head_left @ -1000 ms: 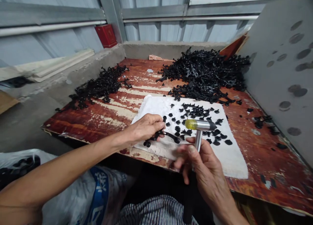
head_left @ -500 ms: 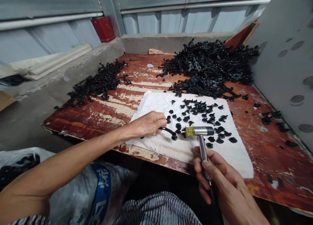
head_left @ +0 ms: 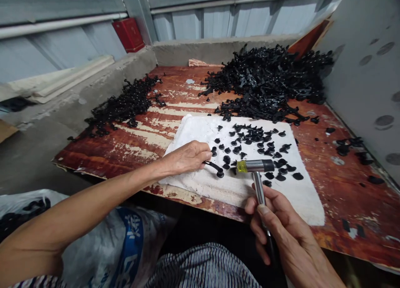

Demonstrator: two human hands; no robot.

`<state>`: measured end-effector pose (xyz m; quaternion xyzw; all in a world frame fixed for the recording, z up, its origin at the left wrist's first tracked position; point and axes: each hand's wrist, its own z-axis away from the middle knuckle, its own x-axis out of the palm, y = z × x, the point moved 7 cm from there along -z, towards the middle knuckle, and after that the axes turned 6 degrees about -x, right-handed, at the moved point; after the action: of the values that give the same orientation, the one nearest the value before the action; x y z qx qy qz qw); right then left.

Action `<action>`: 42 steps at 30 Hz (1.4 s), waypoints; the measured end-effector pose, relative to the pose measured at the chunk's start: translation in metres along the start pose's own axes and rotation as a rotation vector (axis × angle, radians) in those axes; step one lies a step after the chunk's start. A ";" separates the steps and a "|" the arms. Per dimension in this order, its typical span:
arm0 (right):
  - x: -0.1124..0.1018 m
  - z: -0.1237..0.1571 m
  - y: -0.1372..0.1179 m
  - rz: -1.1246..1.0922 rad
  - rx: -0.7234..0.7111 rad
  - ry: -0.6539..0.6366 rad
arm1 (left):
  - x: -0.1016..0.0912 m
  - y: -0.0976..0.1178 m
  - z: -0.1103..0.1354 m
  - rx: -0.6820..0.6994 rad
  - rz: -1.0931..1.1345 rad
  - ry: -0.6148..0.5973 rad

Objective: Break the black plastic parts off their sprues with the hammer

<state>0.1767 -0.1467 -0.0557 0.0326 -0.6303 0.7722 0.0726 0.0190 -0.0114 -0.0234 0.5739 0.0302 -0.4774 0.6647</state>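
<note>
My left hand [head_left: 190, 158] is closed on one end of a slim black handle-like part [head_left: 214, 167], whose round foot rests on or just above the white cloth [head_left: 193, 129]. In my right hand [head_left: 278, 225] is a small mallet [head_left: 256, 166], gripped by its metal shaft. Its head has a yellow face on the left and a black face on the right, and it hangs over the cloth, right of the black part. Several small black round-based pieces [head_left: 254, 133] lie scattered on the cloth beyond the mallet.
A large heap of black parts [head_left: 265, 79] fills the table's back right, and a smaller pile [head_left: 125, 102] lies at the left edge. A grey panel [head_left: 368, 79] borders the right side. A plastic sack [head_left: 100, 242] stands below the table's front left. A red box [head_left: 128, 34] sits on the ledge.
The view has shifted slightly. Both hands keep their grips, on the black part and on the mallet, with hardly any movement over the cloth.
</note>
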 end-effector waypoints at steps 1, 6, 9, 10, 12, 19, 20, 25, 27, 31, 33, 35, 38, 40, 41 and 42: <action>0.000 0.000 -0.001 0.006 0.001 0.007 | 0.000 0.001 0.000 0.004 -0.017 0.001; -0.003 -0.002 0.000 0.056 0.017 0.021 | -0.003 0.010 0.001 0.013 -0.121 0.005; -0.007 -0.003 0.000 0.098 0.009 0.045 | -0.006 0.012 0.000 0.010 -0.146 -0.014; -0.008 -0.003 -0.001 0.109 0.005 0.059 | -0.007 0.012 0.000 0.009 -0.143 -0.023; -0.010 -0.004 -0.002 0.124 -0.005 0.085 | -0.008 0.012 0.000 0.017 -0.131 -0.038; -0.012 -0.003 0.007 0.127 0.028 0.049 | -0.010 0.010 0.000 0.026 -0.099 -0.034; -0.013 -0.003 0.007 0.122 0.031 0.056 | -0.010 0.010 0.000 0.029 -0.095 -0.036; -0.012 -0.004 0.006 0.119 0.034 0.101 | -0.007 0.008 -0.001 0.029 -0.101 -0.053; -0.011 -0.004 0.006 0.123 0.039 0.096 | -0.007 0.007 -0.001 0.036 -0.113 -0.054; -0.012 -0.004 0.008 0.121 0.028 0.064 | -0.007 0.008 -0.002 0.066 -0.130 -0.060; -0.013 -0.004 0.009 0.129 0.019 0.034 | -0.007 0.008 -0.002 0.063 -0.135 -0.062; -0.012 -0.004 0.010 0.137 0.019 0.008 | -0.007 0.009 -0.002 0.066 -0.143 -0.058; -0.012 -0.004 0.008 0.131 0.023 0.021 | -0.008 0.010 -0.001 0.077 -0.169 -0.048; -0.011 -0.005 0.006 0.123 0.014 0.045 | -0.009 0.011 -0.001 0.086 -0.185 -0.043; -0.011 -0.005 0.005 0.121 0.012 0.053 | -0.009 0.011 0.000 0.090 -0.193 -0.041; -0.010 -0.005 0.004 0.118 0.011 0.056 | -0.009 0.012 0.000 0.093 -0.201 -0.040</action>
<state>0.1866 -0.1437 -0.0621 -0.0258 -0.6244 0.7794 0.0443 0.0219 -0.0068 -0.0094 0.5885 0.0524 -0.5538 0.5867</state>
